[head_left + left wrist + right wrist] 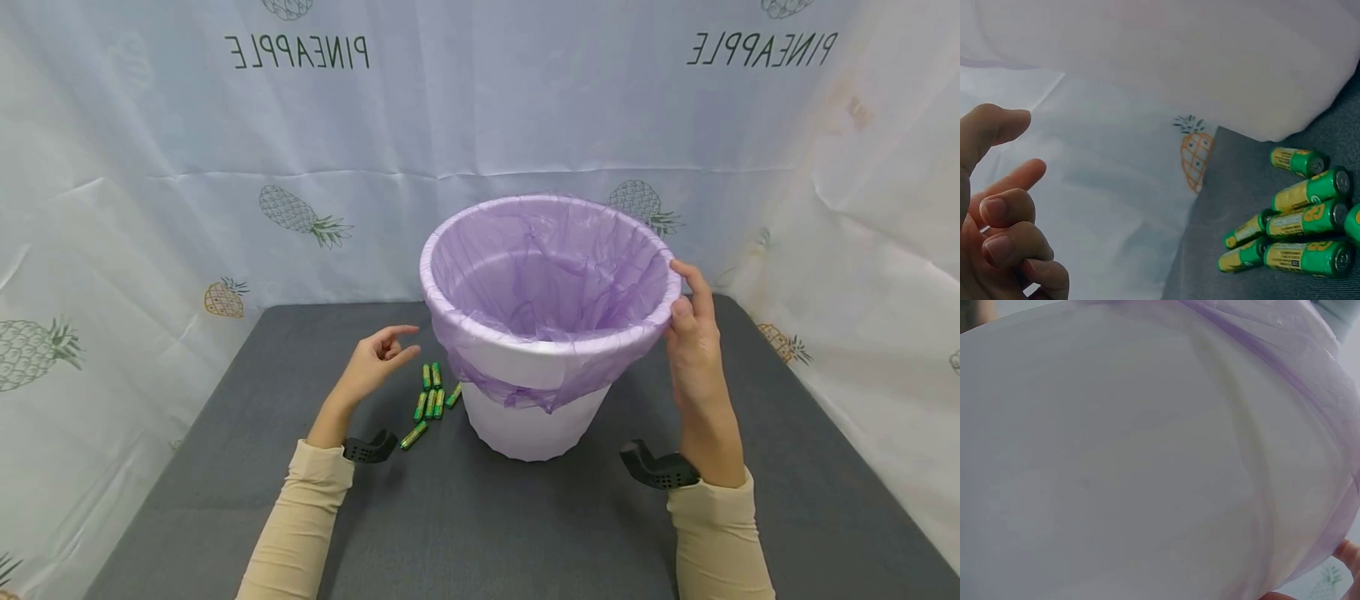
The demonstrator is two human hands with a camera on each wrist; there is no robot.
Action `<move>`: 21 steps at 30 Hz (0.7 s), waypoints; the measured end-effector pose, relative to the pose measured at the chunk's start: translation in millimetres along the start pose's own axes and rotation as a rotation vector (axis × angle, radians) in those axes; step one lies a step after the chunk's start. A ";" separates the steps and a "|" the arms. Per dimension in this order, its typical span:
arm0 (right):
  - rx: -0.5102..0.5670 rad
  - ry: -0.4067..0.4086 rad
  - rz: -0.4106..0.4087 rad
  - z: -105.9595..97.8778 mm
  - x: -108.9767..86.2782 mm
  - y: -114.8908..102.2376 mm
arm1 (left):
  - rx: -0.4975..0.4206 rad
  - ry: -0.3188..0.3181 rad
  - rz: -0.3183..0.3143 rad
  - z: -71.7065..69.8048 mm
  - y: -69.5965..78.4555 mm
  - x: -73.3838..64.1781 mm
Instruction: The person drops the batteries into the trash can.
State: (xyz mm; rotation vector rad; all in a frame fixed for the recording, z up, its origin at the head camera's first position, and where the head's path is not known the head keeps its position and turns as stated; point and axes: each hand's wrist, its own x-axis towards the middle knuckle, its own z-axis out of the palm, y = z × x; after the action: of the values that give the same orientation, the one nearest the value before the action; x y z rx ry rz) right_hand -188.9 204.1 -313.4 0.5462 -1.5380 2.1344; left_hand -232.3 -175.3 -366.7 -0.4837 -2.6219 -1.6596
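Observation:
A white trash bin (525, 429) stands on the table, lined with a purple trash bag (540, 379) folded over its rim. My right hand (696, 350) holds the bin at the right side of the rim, thumb and index finger on the bagged edge. To the left of the bin, my left hand (375, 367) hovers with thumb and index finger apart and the other fingers loosely curled, nothing between them. Several green and yellow batteries (431, 403) lie between that hand and the bin. Close up in the left wrist view, the batteries (1307, 219) lie on their sides.
Dark grey cloth covers the table (240, 467). Behind and at both sides hangs a white curtain (480, 108) with pineapple prints. Black wrist mounts (660, 471) sit under both wrists.

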 end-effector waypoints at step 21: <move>0.002 -0.010 -0.003 -1.1 0.2 0.8 | 0.067 -0.023 -0.022 10.0 -60.8 17.7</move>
State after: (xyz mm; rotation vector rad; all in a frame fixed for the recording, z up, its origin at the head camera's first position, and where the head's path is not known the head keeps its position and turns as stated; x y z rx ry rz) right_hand -189.6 204.9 -314.2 0.5604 -1.5402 2.1345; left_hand -263.2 -185.9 -421.9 -0.4764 -2.6986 -1.5755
